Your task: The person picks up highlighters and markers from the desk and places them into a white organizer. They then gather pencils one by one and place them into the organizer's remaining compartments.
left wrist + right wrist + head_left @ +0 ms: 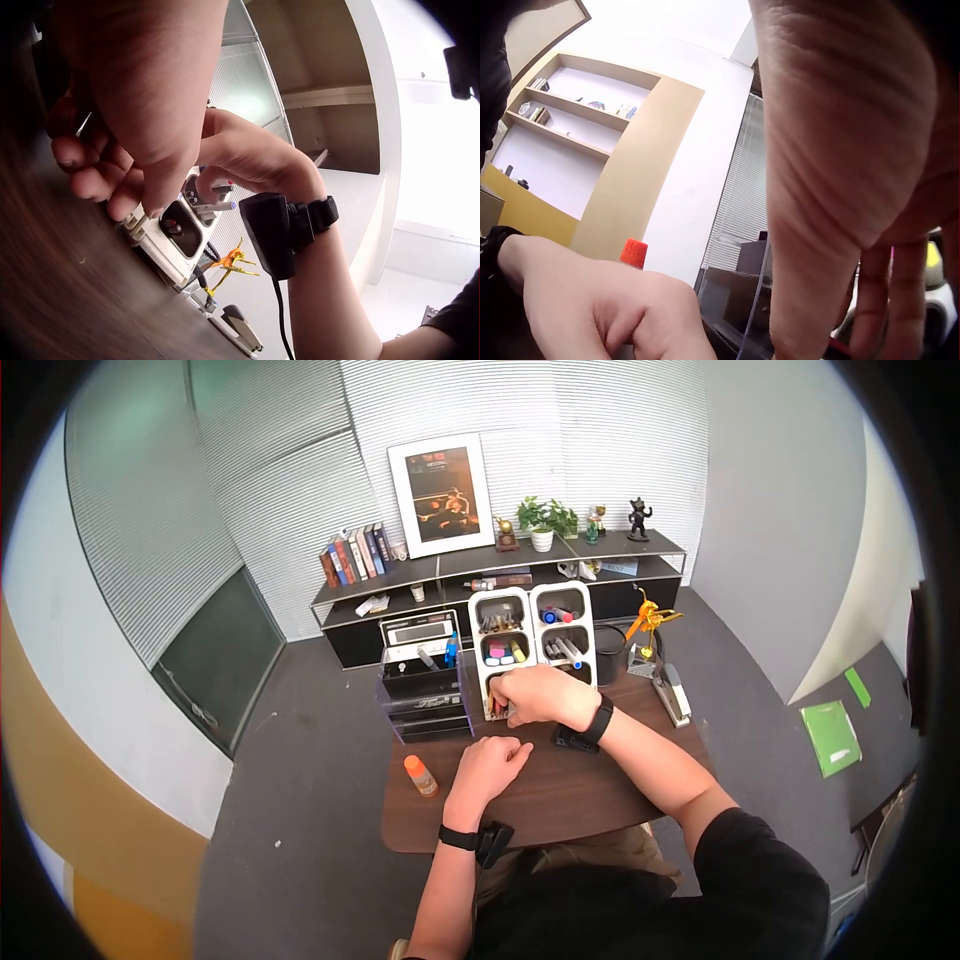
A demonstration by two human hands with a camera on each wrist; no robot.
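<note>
My right hand [540, 695] reaches over the lower part of a white organizer [530, 600], its fingers down at the bottom left compartment. Reddish and orange stick-like items show beside those fingers. In the right wrist view the fingers [906, 300] point downward and their tips are hidden; I cannot tell whether they grip anything. My left hand [490, 768] rests low over the brown table [570, 800] with loosely bent fingers and nothing in it. Markers [566, 651], a red-capped pen [562, 615] and small coloured blocks [497, 650] fill other compartments.
A clear-sided drawer box [430, 705] stands left of the organizer. An orange-capped bottle [421, 776] is near the table's left edge. At the right are a stapler [673, 695], an orange figurine [650, 618] and a dark mesh cup [607, 650]. A black object [575, 739] lies under the right wrist.
</note>
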